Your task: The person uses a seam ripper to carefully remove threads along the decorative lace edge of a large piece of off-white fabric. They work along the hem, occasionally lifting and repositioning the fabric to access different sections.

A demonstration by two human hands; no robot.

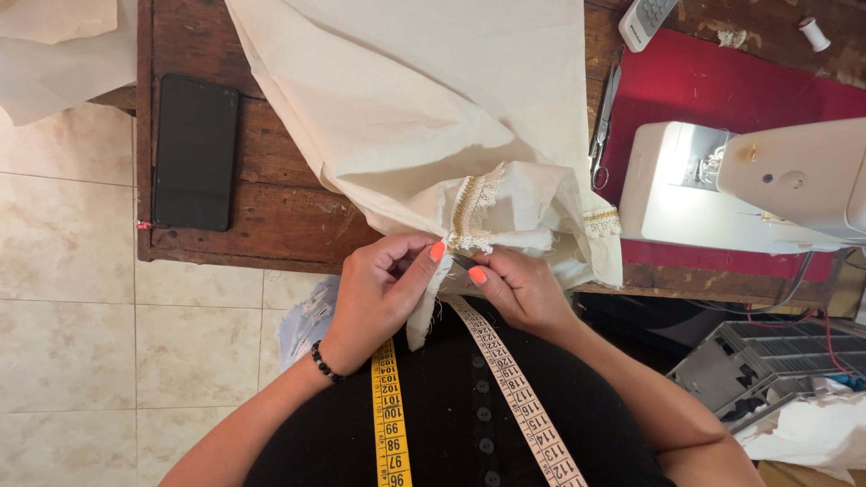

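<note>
I see my left hand (383, 289) and right hand (516, 287) both pinched shut on the hem of the cream fabric (424, 99), thumbs and fingertips closed just below the gold lace trim (471, 212). A small dark tool seems to sit between the fingers; I cannot tell what it is. The cloth looks light, limp and easily creased, the lace delicate, so I judge the firm stitched edge the best hold. The rest of the fabric drapes over the wooden table (271, 216), beside a sewing machine (767, 185) and a black phone (195, 151).
</note>
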